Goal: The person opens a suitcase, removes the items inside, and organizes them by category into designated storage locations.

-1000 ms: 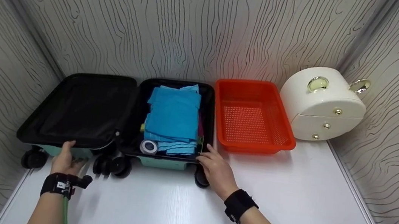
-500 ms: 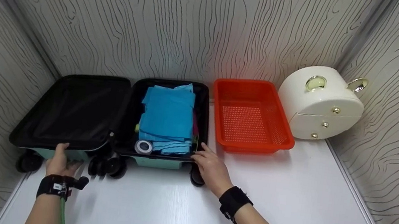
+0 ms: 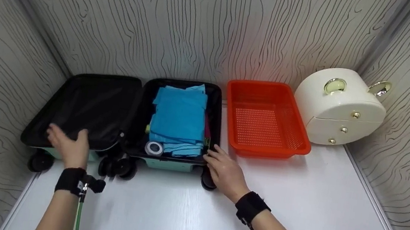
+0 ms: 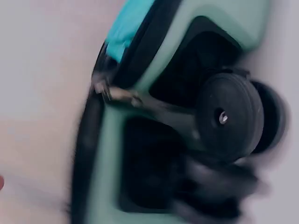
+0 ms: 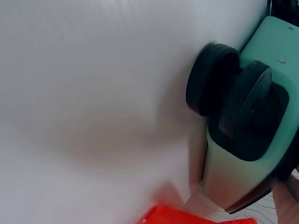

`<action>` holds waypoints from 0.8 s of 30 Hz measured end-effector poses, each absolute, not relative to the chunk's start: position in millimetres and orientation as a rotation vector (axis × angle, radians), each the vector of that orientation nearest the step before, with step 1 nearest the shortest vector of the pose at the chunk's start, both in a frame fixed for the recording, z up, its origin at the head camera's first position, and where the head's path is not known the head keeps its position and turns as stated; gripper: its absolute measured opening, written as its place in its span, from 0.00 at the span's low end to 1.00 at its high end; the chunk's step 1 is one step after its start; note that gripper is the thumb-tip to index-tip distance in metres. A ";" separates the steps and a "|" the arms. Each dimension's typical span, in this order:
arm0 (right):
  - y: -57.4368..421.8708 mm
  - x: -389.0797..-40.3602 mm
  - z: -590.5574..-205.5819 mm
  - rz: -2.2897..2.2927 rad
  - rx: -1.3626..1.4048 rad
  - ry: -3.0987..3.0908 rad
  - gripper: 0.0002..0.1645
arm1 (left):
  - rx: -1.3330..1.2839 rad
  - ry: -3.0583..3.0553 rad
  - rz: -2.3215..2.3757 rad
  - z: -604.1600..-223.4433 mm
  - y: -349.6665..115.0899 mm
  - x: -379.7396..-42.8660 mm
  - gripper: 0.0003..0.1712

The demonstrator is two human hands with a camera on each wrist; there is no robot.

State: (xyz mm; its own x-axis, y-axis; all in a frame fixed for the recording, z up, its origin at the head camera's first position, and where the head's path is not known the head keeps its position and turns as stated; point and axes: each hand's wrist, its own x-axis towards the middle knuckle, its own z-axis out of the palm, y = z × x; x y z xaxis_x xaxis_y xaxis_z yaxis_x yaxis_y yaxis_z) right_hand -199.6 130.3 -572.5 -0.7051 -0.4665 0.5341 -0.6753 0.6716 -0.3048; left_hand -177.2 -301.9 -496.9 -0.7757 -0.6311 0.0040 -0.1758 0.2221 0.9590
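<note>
An open suitcase with a mint-green shell and black lining lies in two halves; its left half shows only black lining. Folded blue cloths fill the right half, with a small round container at their front. My left hand is raised before the left half, fingers spread and holding nothing. At the front right corner of the right half, my right hand rests its loosely bent fingers on the rim. In the right wrist view, part of that hand shows at the shell's edge.
A red perforated plastic basket stands right of the suitcase. Beyond it is a cream rounded case with gold knobs. Black wheels jut from the suitcase toward the front of the white table. Wood-patterned walls enclose the back and sides.
My left hand has let go of the left half's front edge and lifted up with its fingers spread. The right hand stays at the right half's corner; the head view shifts slightly.
</note>
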 end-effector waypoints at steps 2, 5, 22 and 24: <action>140.8 -203.4 -570.4 0.644 0.865 -2.403 0.21 | 0.458 -2.296 -1.416 -486.6 -283.0 -178.8 0.47; 161.0 -213.2 -567.1 0.593 0.724 -2.384 0.23 | 0.008 -2.501 -1.223 -475.9 -248.3 -178.7 0.38; 211.2 -216.8 -582.9 0.525 0.459 -2.572 0.17 | -0.650 -2.803 -0.426 -533.6 -132.7 -178.2 0.14; 209.8 -212.4 -583.9 0.534 0.487 -2.545 0.17 | -0.633 -2.797 -0.446 -534.4 -132.9 -178.7 0.13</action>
